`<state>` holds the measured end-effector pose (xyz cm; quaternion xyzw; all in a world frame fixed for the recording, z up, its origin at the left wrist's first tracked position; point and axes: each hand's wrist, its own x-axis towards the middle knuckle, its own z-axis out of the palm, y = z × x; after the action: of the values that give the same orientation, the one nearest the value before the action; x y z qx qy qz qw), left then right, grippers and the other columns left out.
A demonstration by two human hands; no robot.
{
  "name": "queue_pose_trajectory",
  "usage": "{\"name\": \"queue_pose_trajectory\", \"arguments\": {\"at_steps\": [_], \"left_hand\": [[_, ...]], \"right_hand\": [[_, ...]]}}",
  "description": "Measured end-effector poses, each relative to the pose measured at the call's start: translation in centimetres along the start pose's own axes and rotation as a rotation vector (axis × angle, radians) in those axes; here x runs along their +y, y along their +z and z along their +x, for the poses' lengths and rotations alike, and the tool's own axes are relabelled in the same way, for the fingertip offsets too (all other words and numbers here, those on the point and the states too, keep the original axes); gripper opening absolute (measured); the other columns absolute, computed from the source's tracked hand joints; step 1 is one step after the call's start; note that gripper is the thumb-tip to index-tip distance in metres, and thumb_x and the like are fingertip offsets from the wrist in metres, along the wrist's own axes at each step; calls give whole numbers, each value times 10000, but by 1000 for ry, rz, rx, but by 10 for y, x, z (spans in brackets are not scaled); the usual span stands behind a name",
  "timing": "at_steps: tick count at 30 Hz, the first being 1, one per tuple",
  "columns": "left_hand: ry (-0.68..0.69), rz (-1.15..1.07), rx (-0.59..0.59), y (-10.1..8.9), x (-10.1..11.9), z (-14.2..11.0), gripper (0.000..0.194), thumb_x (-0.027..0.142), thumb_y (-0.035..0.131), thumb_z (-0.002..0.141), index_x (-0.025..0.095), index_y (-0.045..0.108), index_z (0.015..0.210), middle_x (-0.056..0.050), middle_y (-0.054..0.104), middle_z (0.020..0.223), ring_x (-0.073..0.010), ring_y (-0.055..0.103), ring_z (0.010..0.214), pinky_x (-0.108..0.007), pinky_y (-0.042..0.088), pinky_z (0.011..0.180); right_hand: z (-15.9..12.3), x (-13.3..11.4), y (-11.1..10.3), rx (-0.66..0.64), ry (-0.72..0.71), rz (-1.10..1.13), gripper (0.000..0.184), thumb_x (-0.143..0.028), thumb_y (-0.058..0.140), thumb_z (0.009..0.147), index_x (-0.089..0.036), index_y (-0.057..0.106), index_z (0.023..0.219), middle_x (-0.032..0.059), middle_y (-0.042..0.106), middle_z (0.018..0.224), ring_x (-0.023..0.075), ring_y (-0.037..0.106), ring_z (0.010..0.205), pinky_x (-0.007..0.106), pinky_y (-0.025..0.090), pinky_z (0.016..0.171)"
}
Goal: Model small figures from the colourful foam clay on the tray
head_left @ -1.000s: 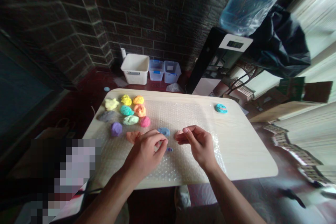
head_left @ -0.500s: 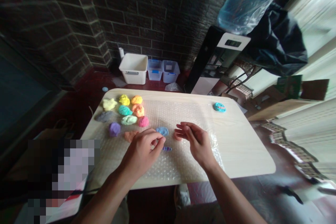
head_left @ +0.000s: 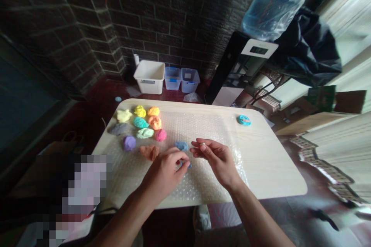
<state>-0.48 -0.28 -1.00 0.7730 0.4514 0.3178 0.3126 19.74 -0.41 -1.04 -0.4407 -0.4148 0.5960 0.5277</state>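
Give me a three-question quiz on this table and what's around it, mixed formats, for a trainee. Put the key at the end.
1. True or false: The left hand and the right hand are both over the bubble wrap.

2. What stands on the floor beyond the table?
A) Three green buckets
B) A white basket beside two clear bluish boxes
C) A red ladder

3. Fill in: The turquoise piece with an orange stripe lies near the table's far ____ corner, as the person sees it.

Key: 1 true; 2 B; 3 right.
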Motion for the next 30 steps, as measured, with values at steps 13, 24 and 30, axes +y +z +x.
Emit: {"name": "queue_pose_trajectory", "arguments": {"at_steps": [13, 24, 30], "left_hand": [[-41, 74, -76, 9, 0, -3, 122, 122, 682, 940, 195, 777, 966, -94, 758, 995, -274, 734, 958, -402, 557, 894], [-113, 132, -171, 12, -5, -4, 310, 77, 740, 881, 223, 726, 1155, -93, 743, 1167, -290, 709, 1141, -427, 551, 1008], [-71, 213, -205, 15, -8, -3, 390, 53, 752, 875, 214, 717, 1229, -113, 729, 1220, -306, 692, 1194, -443, 542, 1039]], "right_hand": [[0, -6, 1, -88, 13, 166, 302, -451, 914, 830, -206, 738, 810, 36, 798, 767, 164, 697, 714, 273, 525, 667], [0, 0, 3, -140, 96, 178, 280, -458, 814, 940, -182, 820, 989, 75, 829, 860, 164, 746, 767, 290, 555, 754], [2, 2, 2, -34, 124, 158, 272, -406, 921, 833, -185, 837, 965, 59, 834, 845, 147, 766, 732, 243, 562, 677]]}}
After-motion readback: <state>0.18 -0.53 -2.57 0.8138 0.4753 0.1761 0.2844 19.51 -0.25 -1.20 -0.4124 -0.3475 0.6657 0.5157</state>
